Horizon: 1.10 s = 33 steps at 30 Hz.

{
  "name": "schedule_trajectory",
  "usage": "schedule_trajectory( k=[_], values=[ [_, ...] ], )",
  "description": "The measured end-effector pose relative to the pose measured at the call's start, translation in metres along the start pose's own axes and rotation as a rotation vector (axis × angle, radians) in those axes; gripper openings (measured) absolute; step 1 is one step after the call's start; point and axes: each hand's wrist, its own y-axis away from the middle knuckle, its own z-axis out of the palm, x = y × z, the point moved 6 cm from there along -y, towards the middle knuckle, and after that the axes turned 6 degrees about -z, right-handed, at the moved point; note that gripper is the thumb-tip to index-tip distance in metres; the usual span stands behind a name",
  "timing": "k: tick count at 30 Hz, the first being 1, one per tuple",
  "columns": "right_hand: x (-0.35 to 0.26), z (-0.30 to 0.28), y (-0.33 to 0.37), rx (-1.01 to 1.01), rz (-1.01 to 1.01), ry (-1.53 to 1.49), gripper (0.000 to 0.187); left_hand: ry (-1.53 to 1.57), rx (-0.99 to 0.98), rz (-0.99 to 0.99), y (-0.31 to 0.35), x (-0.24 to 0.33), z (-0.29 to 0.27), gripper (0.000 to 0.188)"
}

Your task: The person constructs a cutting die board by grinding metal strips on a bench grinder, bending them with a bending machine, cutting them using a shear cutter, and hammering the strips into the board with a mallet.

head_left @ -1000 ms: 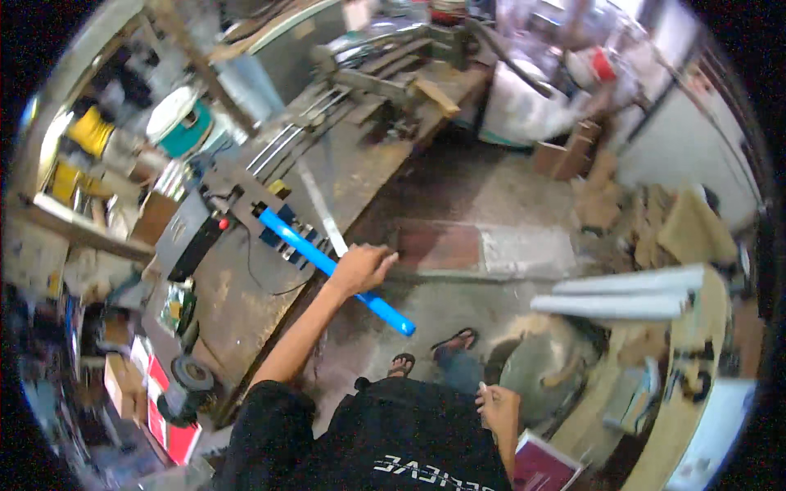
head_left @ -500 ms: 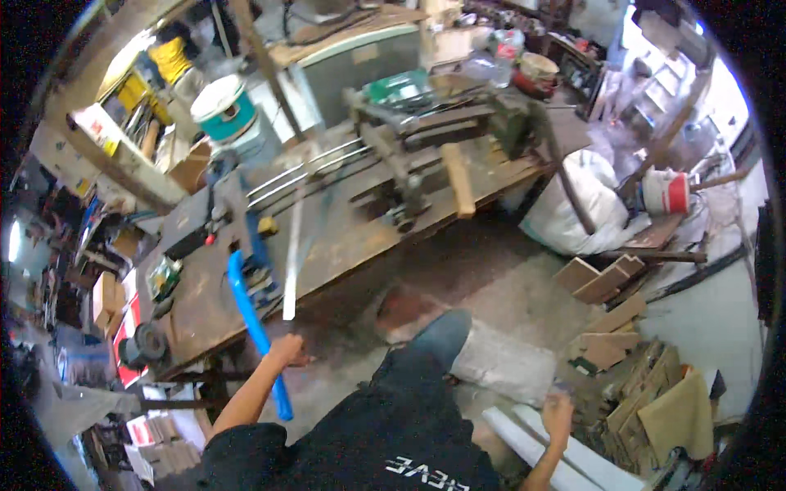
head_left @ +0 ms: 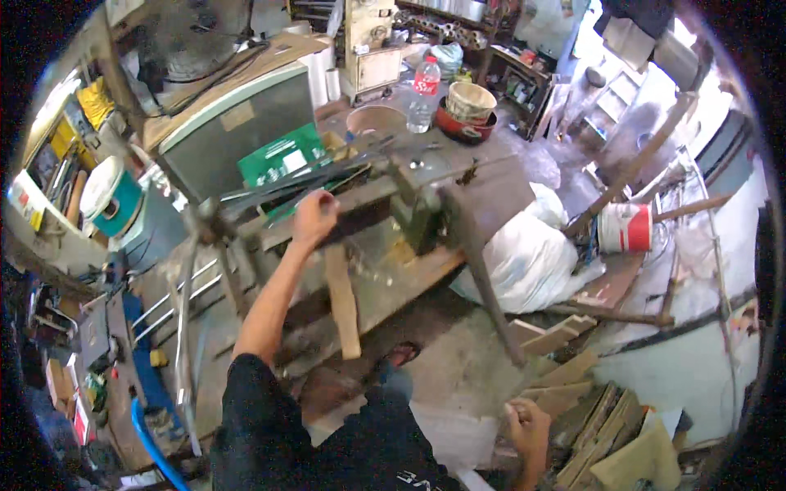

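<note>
My left hand (head_left: 314,218) reaches out over the workbench (head_left: 401,286), above long metal bars. Its fingers look bent but are smeared, so whether they grip anything cannot be made out. Just below it a flat piece of wood (head_left: 342,303) lies across the bench, jutting past the front edge. To the hand's right stands a dark green bench vise (head_left: 419,214). Low on the right is my right hand (head_left: 528,425), fingers curled together in a pinch; what they hold, if anything, is too small to name.
A green box (head_left: 282,159), a plastic bottle (head_left: 422,96) and stacked basins (head_left: 468,110) stand at the back. A long dark bar (head_left: 487,282) slants off the bench's right end beside a white sack (head_left: 524,258). Cardboard (head_left: 602,434) is piled lower right; a blue tube (head_left: 151,442) shows lower left.
The view has swung rightward along the bench. My left hand has gone from beside the blue tube to above the metal bars near the vise. My right hand stays low with curled fingers.
</note>
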Motion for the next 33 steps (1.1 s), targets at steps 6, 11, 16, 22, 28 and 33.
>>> schedule_trajectory(
  k=[6, 11, 16, 22, 28, 33],
  values=[
    [0.048, -0.023, -0.119, 0.093, -0.073, 0.449, 0.019, -0.783, 0.047, -0.415, -0.097, -0.131, 0.068, 0.031],
    [0.041, 0.004, -0.189, 0.018, 0.169, 0.153, 0.022, -0.231, 0.054, -0.688, -0.1, -0.191, 0.073, 0.059],
    [0.168, 0.087, -0.162, -0.091, 0.173, 0.227, 0.046, -0.58, 0.206, -0.216, -0.186, -0.053, -0.01, 0.062],
    [0.08, 0.041, -0.182, -0.284, 0.613, 0.164, 0.04, -0.655, -0.048, -0.502, -0.166, -0.045, -0.167, 0.054],
    [-0.094, -0.059, -0.221, -0.314, 0.982, 0.516, 0.075, -0.62, -0.127, -0.523, -0.099, -0.076, -0.136, 0.055],
    [-0.238, -0.075, -0.31, -0.425, 0.3, 1.108, 0.047, -0.566, -0.14, -0.521, -0.077, -0.067, -0.086, 0.055]
  ],
)
